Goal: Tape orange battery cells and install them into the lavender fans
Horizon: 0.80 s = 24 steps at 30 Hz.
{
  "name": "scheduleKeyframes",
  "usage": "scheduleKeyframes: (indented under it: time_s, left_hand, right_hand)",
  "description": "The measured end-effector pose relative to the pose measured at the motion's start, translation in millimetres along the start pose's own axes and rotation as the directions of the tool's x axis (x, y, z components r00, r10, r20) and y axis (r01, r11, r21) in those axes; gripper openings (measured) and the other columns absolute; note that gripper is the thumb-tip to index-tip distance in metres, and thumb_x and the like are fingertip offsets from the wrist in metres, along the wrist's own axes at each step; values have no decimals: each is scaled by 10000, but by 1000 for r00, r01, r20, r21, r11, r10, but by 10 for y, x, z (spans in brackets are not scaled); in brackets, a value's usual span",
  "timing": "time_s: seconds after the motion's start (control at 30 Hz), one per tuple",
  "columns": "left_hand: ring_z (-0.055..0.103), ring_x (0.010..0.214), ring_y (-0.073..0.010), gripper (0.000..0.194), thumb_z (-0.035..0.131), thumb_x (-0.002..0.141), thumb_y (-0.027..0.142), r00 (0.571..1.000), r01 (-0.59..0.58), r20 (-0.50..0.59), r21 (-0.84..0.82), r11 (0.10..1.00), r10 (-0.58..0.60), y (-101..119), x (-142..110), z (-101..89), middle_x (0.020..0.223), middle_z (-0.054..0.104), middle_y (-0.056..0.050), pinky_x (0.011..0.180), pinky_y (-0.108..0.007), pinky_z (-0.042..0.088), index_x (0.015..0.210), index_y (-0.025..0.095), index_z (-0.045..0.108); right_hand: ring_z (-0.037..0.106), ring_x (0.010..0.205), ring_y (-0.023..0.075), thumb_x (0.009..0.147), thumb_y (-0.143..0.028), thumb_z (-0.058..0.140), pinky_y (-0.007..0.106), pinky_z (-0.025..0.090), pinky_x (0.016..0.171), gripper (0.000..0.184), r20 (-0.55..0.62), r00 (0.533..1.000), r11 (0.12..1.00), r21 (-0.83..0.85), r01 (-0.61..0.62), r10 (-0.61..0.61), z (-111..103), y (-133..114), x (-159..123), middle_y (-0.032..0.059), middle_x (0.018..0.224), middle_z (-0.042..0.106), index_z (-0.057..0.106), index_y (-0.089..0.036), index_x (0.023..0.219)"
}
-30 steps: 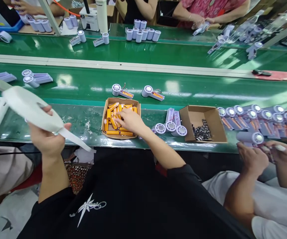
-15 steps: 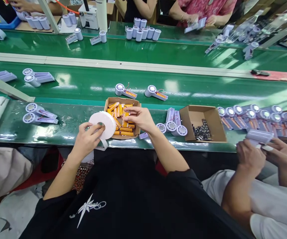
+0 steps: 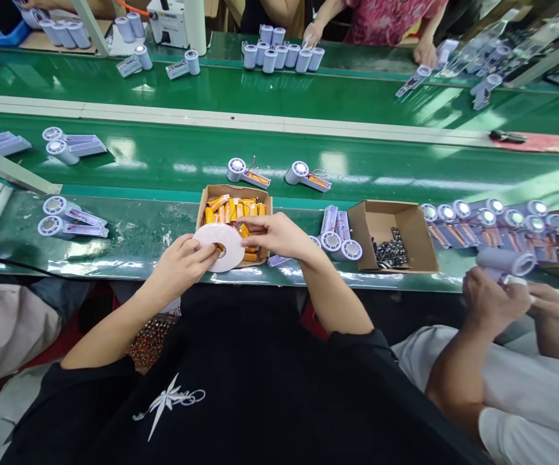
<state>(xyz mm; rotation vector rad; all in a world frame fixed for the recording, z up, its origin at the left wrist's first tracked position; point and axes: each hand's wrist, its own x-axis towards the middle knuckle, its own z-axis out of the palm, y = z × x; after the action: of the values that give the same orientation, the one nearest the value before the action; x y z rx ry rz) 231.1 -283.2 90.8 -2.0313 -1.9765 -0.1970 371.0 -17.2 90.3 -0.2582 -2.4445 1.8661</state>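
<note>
My left hand [image 3: 186, 259] is closed on a flat roll of white tape [image 3: 231, 248], with fingers at its centre hole. The roll is tilted over the front of a small cardboard box [image 3: 204, 208] filled with orange cylindrical batteries [image 3: 231, 210]. Thumb and fingers of my right hand [image 3: 274, 234] pinch an orange battery [image 3: 243, 230] beside the roll's right edge. The roll partly hides that battery and others in the box. Just right of the box, pale purple fan housings [image 3: 330, 241] lie near my right wrist.
An open cardboard box [image 3: 425, 248] holds small dark parts. Two fan bodies with wires [image 3: 299, 173] lie on the green conveyor [image 3: 163, 168]. More fan bodies [image 3: 64, 219] lie left. A co-worker's hands [image 3: 495, 300] hold a fan at right; other people sit across the line.
My left hand and the tape roll have moved right, closer to my right hand. The roll's hanging tail no longer shows. Across the line, a co-worker's hand has reached toward the standing fan bodies.
</note>
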Motion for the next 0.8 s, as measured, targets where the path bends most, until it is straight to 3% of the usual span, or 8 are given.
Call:
scheduleKeyframes:
  time_s: [0.07,0.2,0.33,0.43,0.53,0.6,0.67,0.8]
  left_hand:
    - [638,981,-240,362,593,1102,130,1000,27,-14,41,999,-27,60,43,14,1276,822,-35,940,-432,545,1406,270,730]
    - [632,952,-251,357,644,1109,254,994,99,-58,43,994,-96,364,9,133,1288,818,-89,785,-455,479,1460,219,702]
    - [644,964,-219,330,624,1106,217,998,-41,38,-155,987,47,676,38,241,1187,822,-65,800,-422,465,1418,255,725]
    - [650,1155,-276,454,712,1039,220,987,42,163,-275,961,4,514,326,338,1400,780,-100,949,-454,502,1492,252,694]
    - [593,1385,-337,580,843,964,386,977,72,210,-499,863,40,-41,510,438,1489,750,-97,1173,-521,487,1511,264,695]
    - [611,1404,-311,531,797,999,483,980,174,178,-573,801,-86,-453,350,442,1459,768,-89,1224,-507,485,1478,268,718]
    - [658,1347,-295,457,691,1058,505,897,428,128,-493,757,-424,-807,-65,384,1414,785,-100,1213,-503,501,1434,250,740]
    - [650,1364,-349,400,645,1010,451,511,852,-14,-124,509,-859,-1394,-1246,133,1383,783,-144,1290,-577,403,1298,200,766]
  right_hand:
    - [809,918,233,784,-449,957,363,675,862,637,-190,981,959,284,21,35,219,143,-35,22,968,853,816,-202,1354]
    - [817,1161,275,804,-585,955,436,704,988,648,-600,786,795,546,264,152,453,386,-20,76,1202,858,727,-277,1327]
    - [818,961,212,848,-396,920,414,699,971,322,-827,556,823,370,431,81,-351,465,93,66,1033,831,717,-254,1053]
    - [824,1011,181,937,-340,795,412,671,981,248,-924,381,803,202,561,-34,-968,445,145,46,1176,807,694,-310,1162]
    - [842,988,281,728,-430,988,556,677,920,574,-828,532,843,153,517,-176,-967,381,-36,58,1123,830,747,-376,1246]
    - [839,939,311,580,-473,1070,617,665,909,599,-794,595,883,187,430,-122,-754,346,-348,44,988,830,773,-405,1096]
    - [826,868,314,451,-481,1116,633,648,885,612,-836,548,917,212,339,-9,-551,343,-734,18,851,780,725,-411,916]
    - [828,939,382,296,-553,1089,680,604,877,705,-896,370,946,304,111,245,-382,431,-1334,4,779,709,590,-421,775]
